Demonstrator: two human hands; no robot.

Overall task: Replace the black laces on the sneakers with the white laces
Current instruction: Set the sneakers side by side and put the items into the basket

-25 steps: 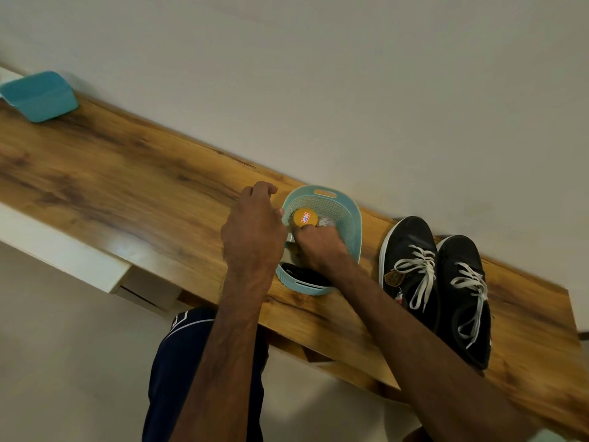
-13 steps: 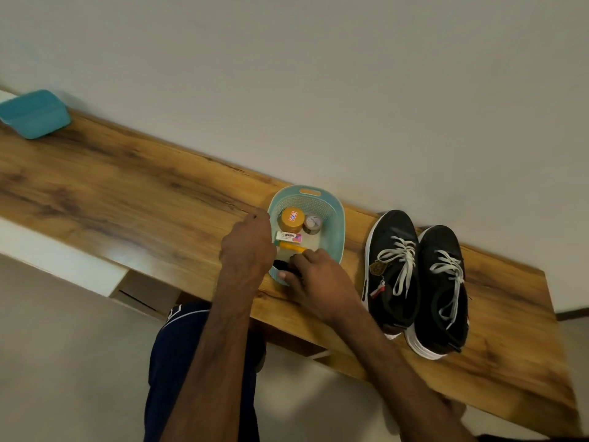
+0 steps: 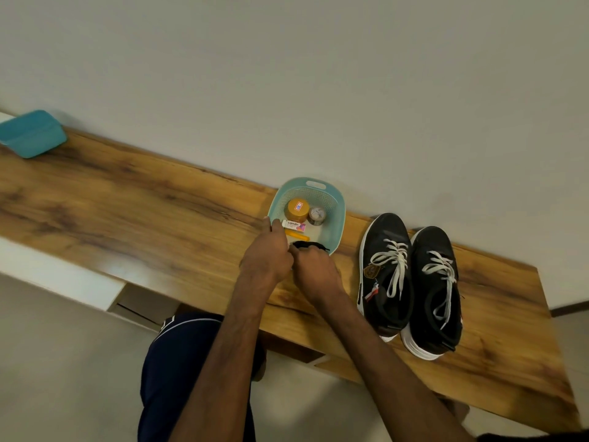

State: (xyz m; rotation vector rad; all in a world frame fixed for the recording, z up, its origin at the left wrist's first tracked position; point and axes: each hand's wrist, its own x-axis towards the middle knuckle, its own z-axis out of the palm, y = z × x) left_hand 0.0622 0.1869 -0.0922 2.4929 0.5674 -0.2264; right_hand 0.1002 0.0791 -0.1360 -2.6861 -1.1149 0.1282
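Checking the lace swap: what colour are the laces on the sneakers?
White laces, best in head view.

the right hand (image 3: 314, 269) has drawn back off the orange jar (image 3: 297, 209) to the basket's (image 3: 341, 212) near end, fingers now on the black laces (image 3: 307, 245); the left hand (image 3: 266, 255) has slid nearer along the rim, meeting it.

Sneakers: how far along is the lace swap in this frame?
Done, it appears: both sneakers already carry white laces. In hand: the left hand and right hand meet at the near rim of the teal basket, over black laces bundled inside; their grip is hidden. Left: the white lace ends lie loose, so tying may remain.
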